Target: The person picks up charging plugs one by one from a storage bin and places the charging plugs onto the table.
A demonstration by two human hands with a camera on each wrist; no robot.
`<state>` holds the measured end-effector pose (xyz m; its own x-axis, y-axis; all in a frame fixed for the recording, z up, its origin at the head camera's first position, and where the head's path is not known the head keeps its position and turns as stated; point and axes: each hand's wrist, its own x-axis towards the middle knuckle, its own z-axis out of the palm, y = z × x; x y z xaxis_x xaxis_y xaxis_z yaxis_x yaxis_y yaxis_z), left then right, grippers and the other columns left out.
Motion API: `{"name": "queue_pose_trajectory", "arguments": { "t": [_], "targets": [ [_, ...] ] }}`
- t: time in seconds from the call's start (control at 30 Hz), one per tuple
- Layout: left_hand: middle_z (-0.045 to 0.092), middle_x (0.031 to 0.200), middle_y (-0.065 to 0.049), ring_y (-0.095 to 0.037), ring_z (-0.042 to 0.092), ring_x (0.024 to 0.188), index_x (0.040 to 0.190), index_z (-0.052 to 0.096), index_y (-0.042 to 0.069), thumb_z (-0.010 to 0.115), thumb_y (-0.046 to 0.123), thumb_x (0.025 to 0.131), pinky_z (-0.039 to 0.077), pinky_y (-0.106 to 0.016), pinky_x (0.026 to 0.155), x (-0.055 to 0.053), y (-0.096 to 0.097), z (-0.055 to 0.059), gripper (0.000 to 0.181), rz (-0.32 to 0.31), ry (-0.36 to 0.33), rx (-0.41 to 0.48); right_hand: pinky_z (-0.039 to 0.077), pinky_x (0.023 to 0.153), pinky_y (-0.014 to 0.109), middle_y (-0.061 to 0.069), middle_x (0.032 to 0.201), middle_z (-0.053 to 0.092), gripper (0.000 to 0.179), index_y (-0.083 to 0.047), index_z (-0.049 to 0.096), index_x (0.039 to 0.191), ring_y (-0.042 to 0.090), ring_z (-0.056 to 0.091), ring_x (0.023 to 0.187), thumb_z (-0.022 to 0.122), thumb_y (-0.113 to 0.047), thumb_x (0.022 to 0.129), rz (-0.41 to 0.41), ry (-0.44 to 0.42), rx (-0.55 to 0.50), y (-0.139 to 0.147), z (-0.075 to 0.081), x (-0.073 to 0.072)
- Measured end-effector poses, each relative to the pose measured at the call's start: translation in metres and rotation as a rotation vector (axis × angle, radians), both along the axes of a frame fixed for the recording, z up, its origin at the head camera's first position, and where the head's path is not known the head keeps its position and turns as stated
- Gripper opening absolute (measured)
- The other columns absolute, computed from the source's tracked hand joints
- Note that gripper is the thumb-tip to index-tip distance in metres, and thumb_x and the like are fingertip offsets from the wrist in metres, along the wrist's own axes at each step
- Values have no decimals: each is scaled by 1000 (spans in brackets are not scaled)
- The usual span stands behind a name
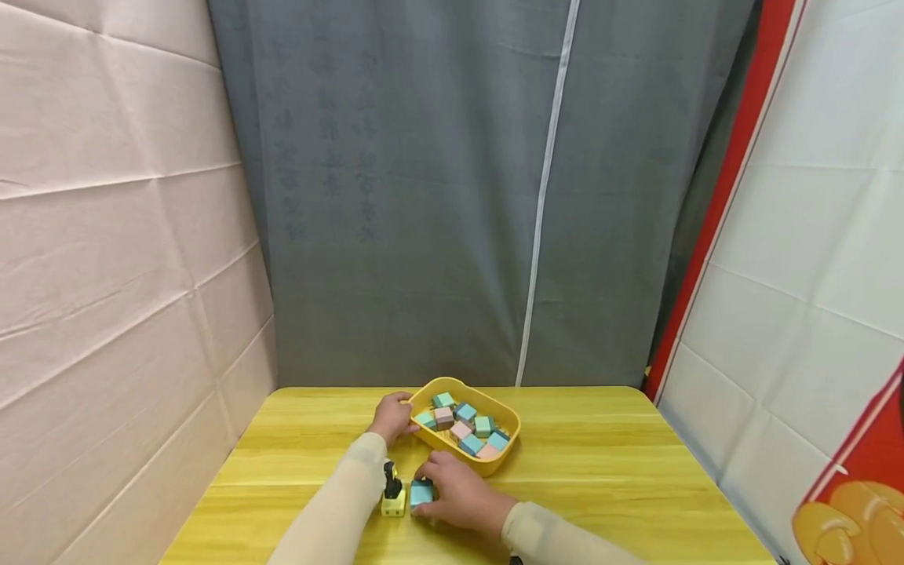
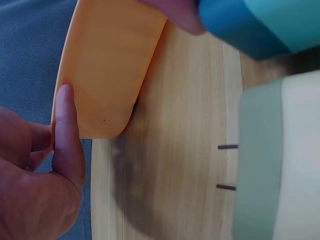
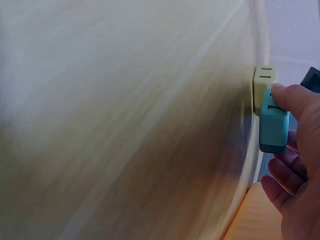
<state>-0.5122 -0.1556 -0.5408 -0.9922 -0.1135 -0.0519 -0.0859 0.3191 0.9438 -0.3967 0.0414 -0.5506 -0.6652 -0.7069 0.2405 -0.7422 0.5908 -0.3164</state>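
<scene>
My left hand (image 1: 392,416) grips the left rim of a yellow basket (image 1: 513,433), thumb against the outer wall in the left wrist view. Inside the basket lie several two-tone blocks (image 1: 483,426) in green, pink and blue. Closer to me, my right hand (image 1: 459,494) pinches a blue-teal block (image 1: 421,493) with two slots in one face (image 3: 274,125). The thumb is on its slotted end in the right wrist view. Just left of it a pale yellow block (image 1: 393,504), also slotted, stands on the table.
The wooden table (image 1: 600,486) reaches back to a grey curtain (image 1: 410,196). White cloth walls stand on the left (image 1: 106,235) and right (image 1: 798,235). A small black device (image 1: 391,479) shows beside the left sleeve, above the yellow block.
</scene>
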Motion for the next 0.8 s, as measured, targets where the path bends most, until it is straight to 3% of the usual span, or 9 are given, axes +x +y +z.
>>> {"name": "queue_pose_trajectory", "arguments": {
  "t": [0.37, 0.8],
  "targets": [
    [66, 131, -31, -26, 73, 83, 149, 62, -6, 56, 3, 111, 68, -31, 66, -3, -2, -1, 39, -1, 3, -18, 48, 80, 18, -14, 103, 56, 41, -23, 77, 117, 1, 49, 91, 90, -52, 92, -31, -51, 4, -8, -5, 0],
    [66, 130, -30, -24, 71, 79, 153, 59, -5, 54, 5, 113, 69, -35, 74, 5, 0, 7, 42, -15, -7, -11, 50, 84, 18, -14, 104, 56, 44, -23, 77, 120, 1, 50, 94, 92, -52, 90, -58, -61, 17, -13, -12, -2]
  ]
}}
